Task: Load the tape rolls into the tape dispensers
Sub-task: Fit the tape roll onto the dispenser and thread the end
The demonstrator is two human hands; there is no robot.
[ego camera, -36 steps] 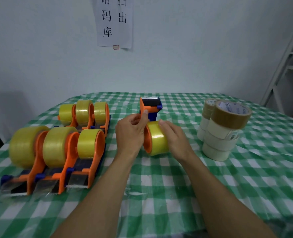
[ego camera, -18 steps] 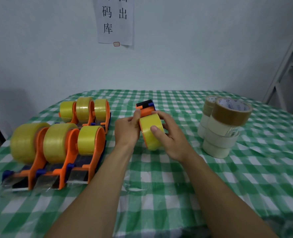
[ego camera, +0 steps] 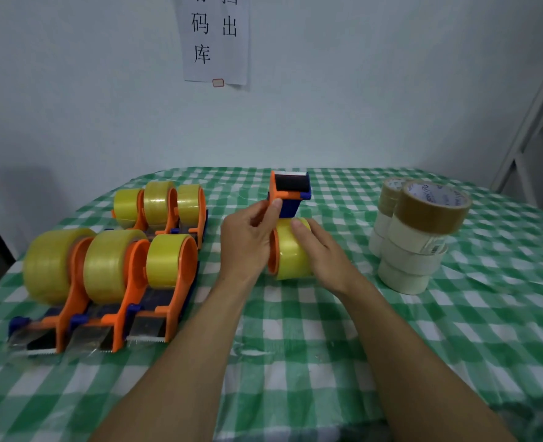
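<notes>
An orange and blue tape dispenser (ego camera: pixel 291 193) with a yellow tape roll (ego camera: pixel 291 253) on its hub stands at the table's middle, its cutter end pointing away from me. My left hand (ego camera: pixel 248 240) grips the dispenser's orange frame on the left side, thumb up near the blue part. From the right, my right hand (ego camera: pixel 319 250) holds the yellow roll with its fingers curled over the top.
Two rows of three loaded orange dispensers stand at the left, one near (ego camera: pixel 104 282) and one farther back (ego camera: pixel 162 208). Stacks of white and brown tape rolls (ego camera: pixel 420 234) stand at the right. A green checked cloth (ego camera: pixel 295 346) covers the table; a white ladder (ego camera: pixel 534 122) stands at far right.
The dispenser with the roll was lifted and tilted half a second ago. It now stands lower and upright on the table, with both hands still on it.
</notes>
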